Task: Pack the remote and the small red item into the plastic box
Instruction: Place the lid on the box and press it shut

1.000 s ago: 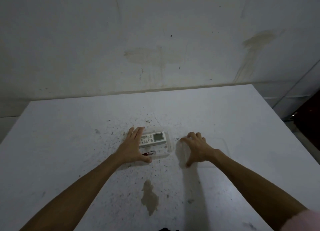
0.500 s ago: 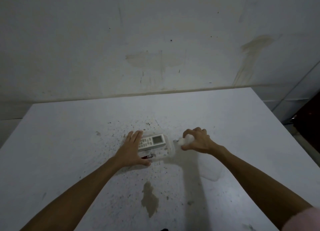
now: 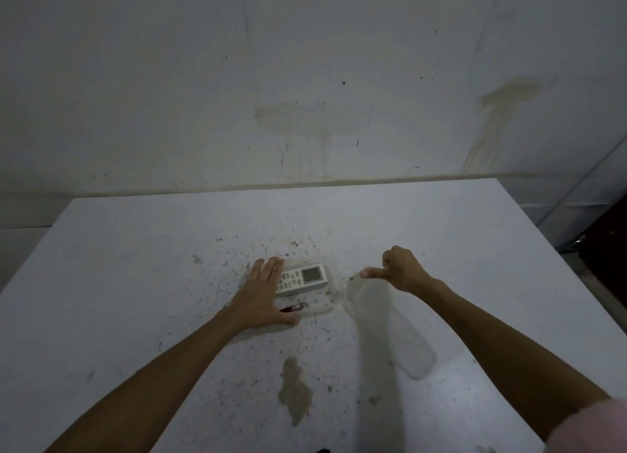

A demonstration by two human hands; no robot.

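— What am I looking at on the left side of the frame?

— I'm seeing the left hand (image 3: 263, 296) lying flat, palm down, just left of centre. Its fingers are stretched out and held close together, the thumb angled off toward the lower right. It's covering the left end of the clear shallow plastic box (image 3: 334, 298), which is sitting on the speckled white table (image 3: 142, 283).

— And inside that box?

— The white rectangular remote with a grey screen (image 3: 303, 279) is lying in it, its left end tucked under the fingertips. The small red cylindrical item with a silver tip (image 3: 294, 307) is lying just below the remote, also within the box's outline, right beside the thumb.

— Moving right?

— The clear, nearly transparent plastic lid (image 3: 390, 330) is hanging tilted, running from centre down toward the lower right. The right hand (image 3: 402, 272) is gripping its upper corner, fingers curled into a loose fist, thumb pointing left along the lid's edge. A pink sleeve (image 3: 590, 429) is showing in the lower right corner.
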